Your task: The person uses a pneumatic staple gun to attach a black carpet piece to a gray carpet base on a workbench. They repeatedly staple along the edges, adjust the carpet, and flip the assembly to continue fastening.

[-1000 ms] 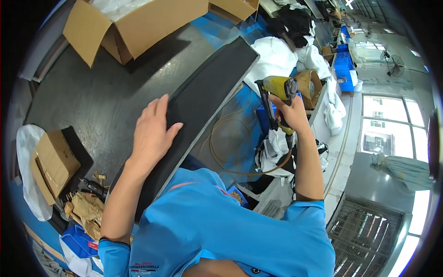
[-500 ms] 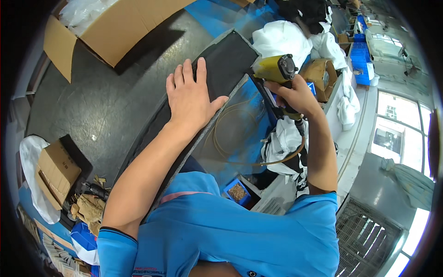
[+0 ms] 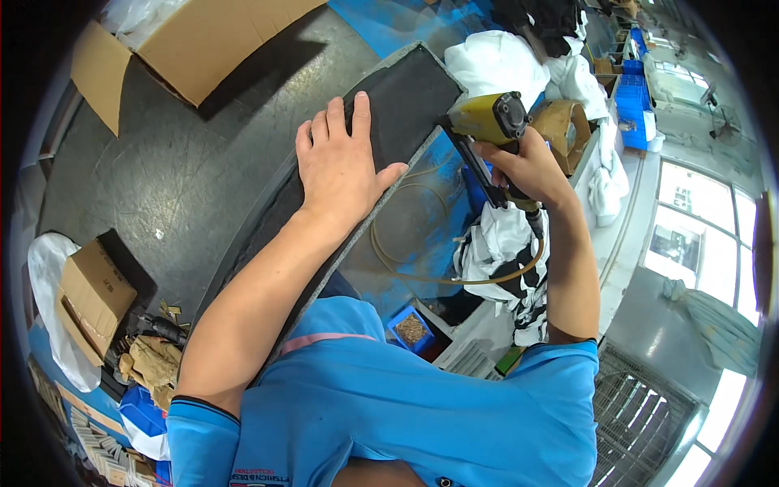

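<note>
A long black fabric-covered panel with a grey edge (image 3: 410, 93) lies slantwise in front of me. Flat on its upper face rests my left hand (image 3: 339, 166), fingers stretched out and thumb reaching toward the right edge. My right hand (image 3: 527, 166) is wrapped round the grip of a yellow and black pneumatic staple gun (image 3: 487, 119). The gun's nose is at the panel's right edge, near the far end; whether it touches is hard to tell. From the base of its handle a brown air hose (image 3: 495, 278) curves down and left.
An open cardboard box (image 3: 219, 45) with clear plastic stands at far left on a dark table (image 3: 154, 191). A smaller carton (image 3: 97, 300) and a black power tool (image 3: 166, 329) lie at left. White cloth (image 3: 495, 69) is heaped beyond the gun. A blue bin (image 3: 411, 329) holds small brownish pieces.
The staple gun and my right hand have shifted slightly right and down relative to the panel. My left hand stays flat on the panel, and the whole view has moved a little.
</note>
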### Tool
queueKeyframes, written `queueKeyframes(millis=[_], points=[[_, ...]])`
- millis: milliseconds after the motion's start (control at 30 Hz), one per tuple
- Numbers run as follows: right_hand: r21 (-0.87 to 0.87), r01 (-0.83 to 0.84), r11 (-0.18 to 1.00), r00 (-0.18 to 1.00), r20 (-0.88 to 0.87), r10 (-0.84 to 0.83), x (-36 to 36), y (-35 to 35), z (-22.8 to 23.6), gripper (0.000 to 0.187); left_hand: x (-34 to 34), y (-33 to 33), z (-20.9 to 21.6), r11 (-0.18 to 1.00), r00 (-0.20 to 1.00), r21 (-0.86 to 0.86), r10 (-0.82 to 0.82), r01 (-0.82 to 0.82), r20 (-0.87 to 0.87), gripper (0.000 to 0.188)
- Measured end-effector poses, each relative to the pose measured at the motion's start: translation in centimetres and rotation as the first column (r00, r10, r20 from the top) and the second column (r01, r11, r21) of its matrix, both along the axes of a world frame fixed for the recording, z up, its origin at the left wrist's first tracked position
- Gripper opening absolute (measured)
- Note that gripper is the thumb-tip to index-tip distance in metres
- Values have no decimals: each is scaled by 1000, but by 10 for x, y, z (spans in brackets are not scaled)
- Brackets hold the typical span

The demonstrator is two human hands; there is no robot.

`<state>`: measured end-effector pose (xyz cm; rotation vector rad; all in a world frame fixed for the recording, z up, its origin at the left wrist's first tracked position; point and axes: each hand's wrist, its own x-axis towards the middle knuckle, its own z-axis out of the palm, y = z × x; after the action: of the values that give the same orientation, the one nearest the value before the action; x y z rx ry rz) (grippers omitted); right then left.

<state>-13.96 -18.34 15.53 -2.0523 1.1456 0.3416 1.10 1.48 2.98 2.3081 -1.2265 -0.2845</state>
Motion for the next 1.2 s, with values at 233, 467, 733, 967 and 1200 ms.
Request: queueKeyframes(millis=[233,467,733,967,1200], points=[[101,-11,995,1000,30,8,-4,18,1,25,-1,0,-2,1000,1000,-14,18,-18,-6,108],[96,-30,995,1000,12,29,-6,31,1,25,1,3,0,1000,999,-11,-8,7,-44,106],[101,-5,995,999,-32,8,-9,61,6,26,10,20,8,998,988,8,-60,62,-145,108],[127,-37,991,999,14,36,-11,80,1,26,9,48,11,997,988,13,-77,80,-136,112],[85,-35,996,999,-13,36,-9,91,6,27,8,47,8,996,987,41,-75,82,-143,116]])
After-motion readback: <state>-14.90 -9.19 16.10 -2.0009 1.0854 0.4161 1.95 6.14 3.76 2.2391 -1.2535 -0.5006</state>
